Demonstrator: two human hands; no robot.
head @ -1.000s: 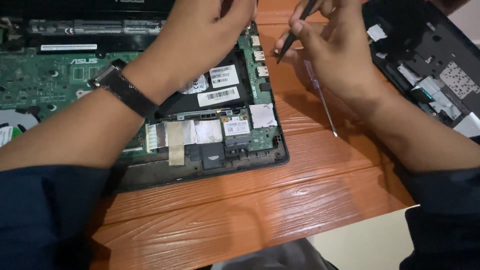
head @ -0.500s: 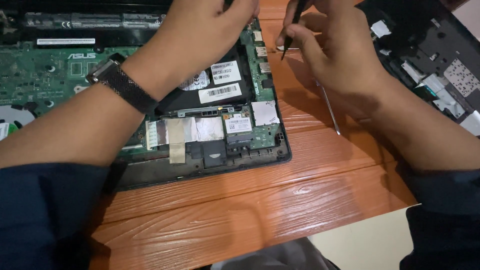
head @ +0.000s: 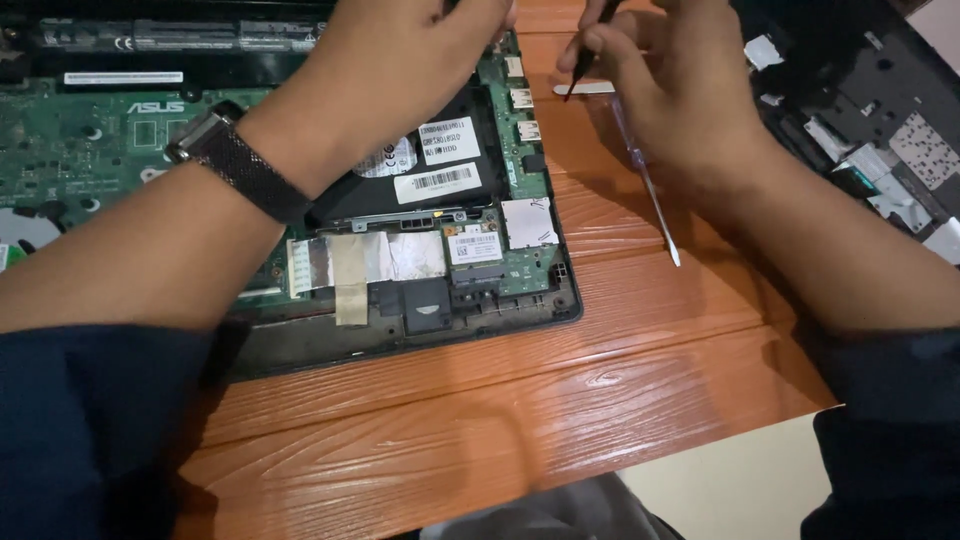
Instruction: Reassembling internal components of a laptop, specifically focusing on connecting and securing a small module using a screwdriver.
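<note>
Pinching a thin dark tool [head: 590, 50] in the closed right hand [head: 680, 100], while the left hand [head: 400, 70] curls down on the opened laptop [head: 480, 240] on the table [head: 500, 420], the person works over rigid, fragile boards, best steadied by the case edges.

Both forearms are bare from wrist to near the elbow, with dark navy sleeves [head: 90, 420] pushed up and bunched at the lower corners of the view. The left hand [head: 400, 60] has a black mesh-textured wristband [head: 240, 165] with a silvery metal clasp. The right hand [head: 680, 90] wears nothing.
</note>
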